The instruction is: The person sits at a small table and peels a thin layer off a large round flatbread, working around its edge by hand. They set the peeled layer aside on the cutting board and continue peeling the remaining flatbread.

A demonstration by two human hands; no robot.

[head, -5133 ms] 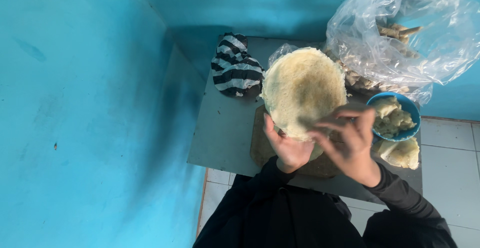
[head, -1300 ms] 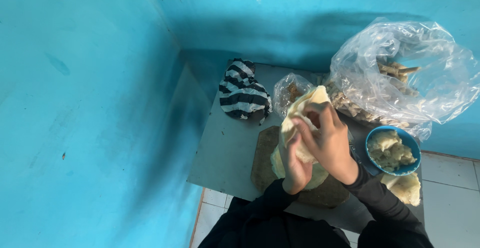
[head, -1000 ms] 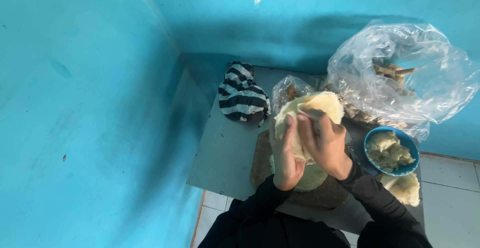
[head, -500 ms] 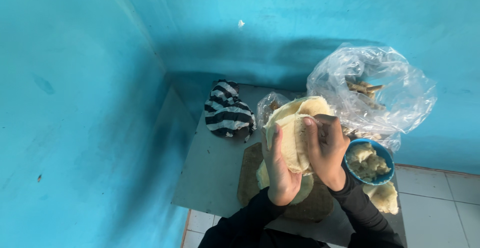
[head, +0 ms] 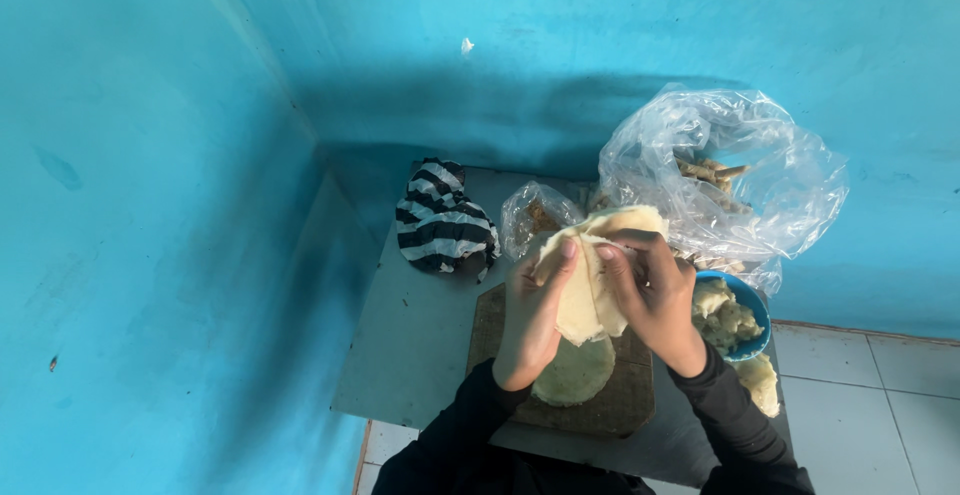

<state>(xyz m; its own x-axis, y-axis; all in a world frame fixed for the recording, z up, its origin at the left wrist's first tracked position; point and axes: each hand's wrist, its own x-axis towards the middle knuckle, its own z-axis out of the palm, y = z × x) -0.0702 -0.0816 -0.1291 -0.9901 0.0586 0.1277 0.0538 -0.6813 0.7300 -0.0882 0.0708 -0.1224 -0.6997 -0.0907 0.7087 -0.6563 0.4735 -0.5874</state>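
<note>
Both my hands hold a pale yellow dough sheet (head: pixel 590 290), folded over, above a wooden board (head: pixel 620 400). My left hand (head: pixel 535 305) presses its left edge with thumb and fingers. My right hand (head: pixel 650 290) pinches the top fold from the right. A second flat round of dough (head: pixel 575 375) lies on the board under my hands. What is inside the fold is hidden.
A grey table (head: pixel 420 345) stands in a blue-walled corner. On it are a black-and-white striped cloth (head: pixel 440 220), a small clear bag (head: pixel 530 217), a large clear plastic bag (head: pixel 730 180) with brown pieces, a blue bowl (head: pixel 752 317) of pale filling and a dough lump (head: pixel 760 383). White floor tiles lie right.
The dough was a wide flat round held open five seconds ago; it is now folded over between both hands. The view has shifted so the table sits further right.
</note>
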